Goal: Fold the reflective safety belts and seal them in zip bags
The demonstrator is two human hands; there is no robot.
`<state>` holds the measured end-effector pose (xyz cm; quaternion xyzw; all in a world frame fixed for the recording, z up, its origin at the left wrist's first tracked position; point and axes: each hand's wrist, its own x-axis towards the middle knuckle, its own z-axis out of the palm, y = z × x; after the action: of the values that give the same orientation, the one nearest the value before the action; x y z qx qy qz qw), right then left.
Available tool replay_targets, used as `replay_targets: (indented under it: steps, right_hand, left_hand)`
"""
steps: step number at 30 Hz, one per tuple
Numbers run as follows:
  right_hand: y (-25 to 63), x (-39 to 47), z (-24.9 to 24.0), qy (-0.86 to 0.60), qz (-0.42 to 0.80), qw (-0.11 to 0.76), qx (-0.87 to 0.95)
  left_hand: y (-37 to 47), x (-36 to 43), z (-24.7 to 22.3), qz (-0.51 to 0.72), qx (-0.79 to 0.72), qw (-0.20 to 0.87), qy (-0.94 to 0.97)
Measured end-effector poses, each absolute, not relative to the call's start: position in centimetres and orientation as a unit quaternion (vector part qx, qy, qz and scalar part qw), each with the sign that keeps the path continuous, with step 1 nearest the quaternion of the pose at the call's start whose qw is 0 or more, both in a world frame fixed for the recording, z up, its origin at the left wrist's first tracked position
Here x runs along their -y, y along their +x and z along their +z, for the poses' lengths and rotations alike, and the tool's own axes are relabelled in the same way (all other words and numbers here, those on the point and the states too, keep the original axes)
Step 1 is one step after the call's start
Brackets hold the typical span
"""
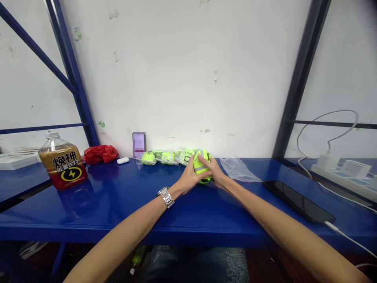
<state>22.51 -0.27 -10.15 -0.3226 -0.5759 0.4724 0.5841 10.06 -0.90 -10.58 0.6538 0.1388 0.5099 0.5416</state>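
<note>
Blue tabletop (123, 208) runs to its front edge at 6 o'clock; the person's left hand (187, 177) and right hand (218, 173) curl round 1 neon bundle (199, 166), clear bag (239, 169) at 3 o'clock.

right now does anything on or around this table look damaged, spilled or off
The white wall has scuffed, partly green patches, as if its paint had chipped. On the blue table, I see no spill.
</note>
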Motion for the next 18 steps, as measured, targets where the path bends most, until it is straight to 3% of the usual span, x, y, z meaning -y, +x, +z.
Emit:
replay_targets:
  steps: [6, 18]
  right_hand:
    - [22.05, 0.68, -9.54, -0.283, 0.564, 0.602, 0.489]
    - [22.79, 0.02, -9.86, -0.231, 0.597, 0.562, 0.524]
  left_hand:
    - [9.49, 0.72, -10.47, 0.544, -0.214, 0.459, 0.669]
    - [9.42, 0.03, -9.66, 0.587, -0.276, 0.357, 0.672]
